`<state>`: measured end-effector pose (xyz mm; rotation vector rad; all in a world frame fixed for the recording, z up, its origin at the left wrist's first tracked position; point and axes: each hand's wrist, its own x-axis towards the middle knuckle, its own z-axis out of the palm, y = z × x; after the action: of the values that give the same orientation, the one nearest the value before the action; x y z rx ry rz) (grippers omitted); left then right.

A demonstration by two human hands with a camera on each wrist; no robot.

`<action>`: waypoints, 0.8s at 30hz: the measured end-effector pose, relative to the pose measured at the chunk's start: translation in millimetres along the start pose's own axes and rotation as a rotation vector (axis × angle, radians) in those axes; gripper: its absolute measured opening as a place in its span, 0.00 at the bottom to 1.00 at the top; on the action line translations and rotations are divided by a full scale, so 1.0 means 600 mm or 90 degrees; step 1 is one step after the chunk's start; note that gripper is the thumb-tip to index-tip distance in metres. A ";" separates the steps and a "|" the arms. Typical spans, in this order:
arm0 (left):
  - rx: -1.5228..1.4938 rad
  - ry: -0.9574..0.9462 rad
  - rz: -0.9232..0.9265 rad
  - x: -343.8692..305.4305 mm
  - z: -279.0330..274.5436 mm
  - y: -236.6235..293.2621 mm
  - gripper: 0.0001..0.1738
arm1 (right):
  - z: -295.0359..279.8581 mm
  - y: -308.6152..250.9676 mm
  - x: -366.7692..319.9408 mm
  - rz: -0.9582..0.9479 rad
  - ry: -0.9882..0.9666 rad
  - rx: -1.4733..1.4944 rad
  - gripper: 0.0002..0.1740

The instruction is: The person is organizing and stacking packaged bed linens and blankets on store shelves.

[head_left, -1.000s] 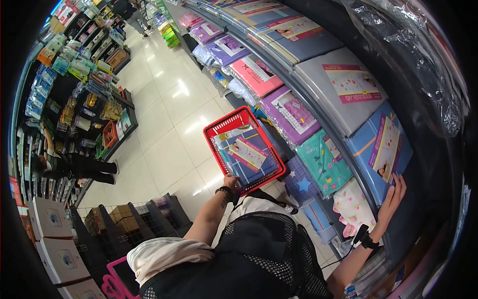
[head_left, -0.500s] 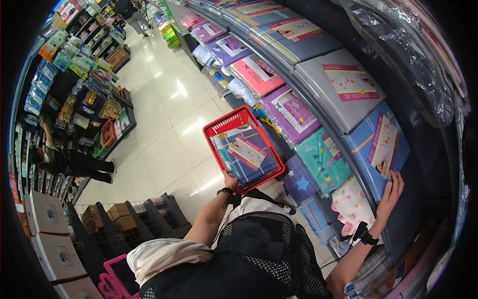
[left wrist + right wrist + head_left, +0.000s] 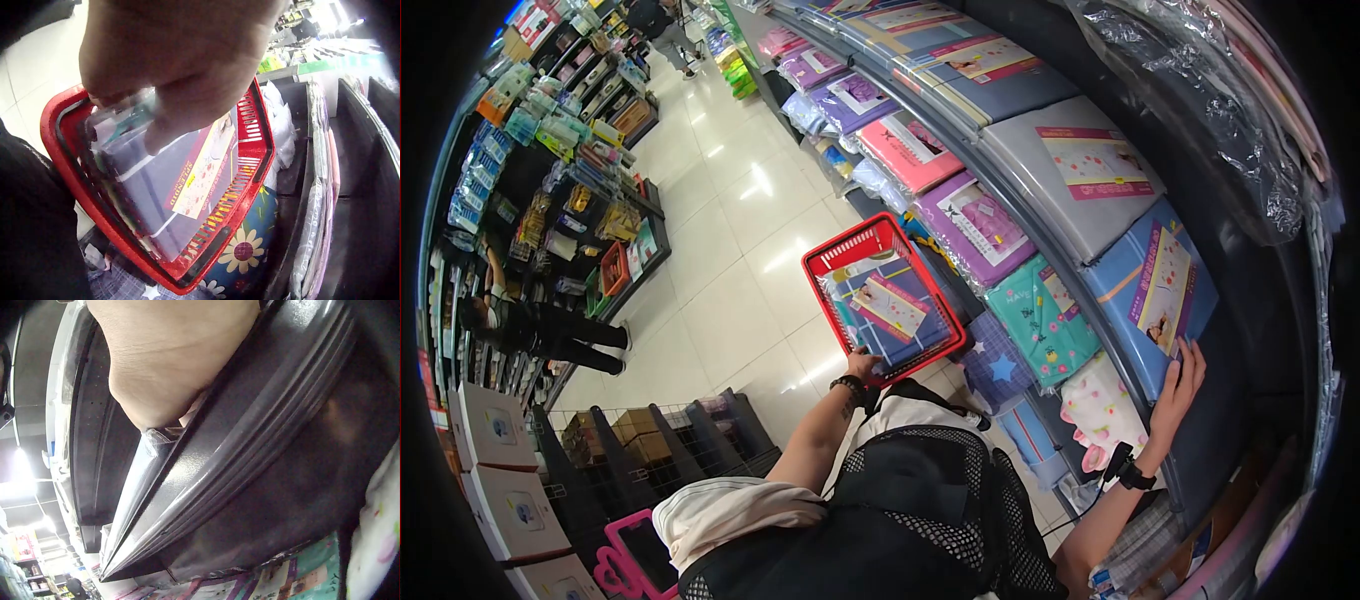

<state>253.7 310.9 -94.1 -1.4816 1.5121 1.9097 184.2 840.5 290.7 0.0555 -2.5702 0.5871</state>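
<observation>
In the head view my left hand grips the near side of a red shopping basket. The left wrist view shows the thumb of this hand reaching down over packages inside. On top in the basket lies a blue checked bedding pack in clear plastic, with a pink and yellow label. My right hand rests its extended fingers on the lower edge of a blue bedding pack on the upper shelf. In the right wrist view that hand hides most of the pack, just over the dark shelf edge.
A grey bedding pack lies beside the blue one. Below, the lower shelf holds purple, green and pink packs. White boxes are stacked at left. A person stands at the opposite shelves across the tiled aisle.
The view has shifted slightly, so the shelf packs and basket appear a little further left. Both hands keep their holds; my right hand stays at the blue pack's edge.
</observation>
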 end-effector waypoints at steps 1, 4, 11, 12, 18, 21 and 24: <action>-0.008 0.008 -0.045 -0.006 0.003 0.005 0.41 | 0.000 0.000 0.000 0.000 0.001 0.000 0.22; 0.067 -0.063 0.002 0.087 -0.007 -0.041 0.36 | 0.000 -0.001 0.000 0.003 0.000 0.002 0.22; 0.476 0.203 0.181 0.081 0.027 -0.050 0.33 | -0.002 -0.005 0.002 0.006 -0.001 -0.003 0.22; 0.498 0.206 0.177 0.058 0.025 -0.036 0.33 | -0.002 -0.005 0.001 0.006 -0.002 -0.005 0.22; 0.097 -0.117 0.092 0.103 -0.047 -0.056 0.41 | -0.002 -0.003 0.001 -0.002 0.002 -0.008 0.22; -0.046 -0.179 0.024 0.044 -0.056 -0.041 0.42 | 0.000 -0.002 0.001 -0.004 0.002 -0.001 0.22; -0.053 -0.193 0.029 0.021 -0.055 -0.020 0.43 | -0.001 -0.001 0.001 -0.004 -0.001 -0.006 0.21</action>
<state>274.5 283.8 -108.5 -1.1317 1.3534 2.1336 184.1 840.4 291.9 0.0602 -2.5731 0.5724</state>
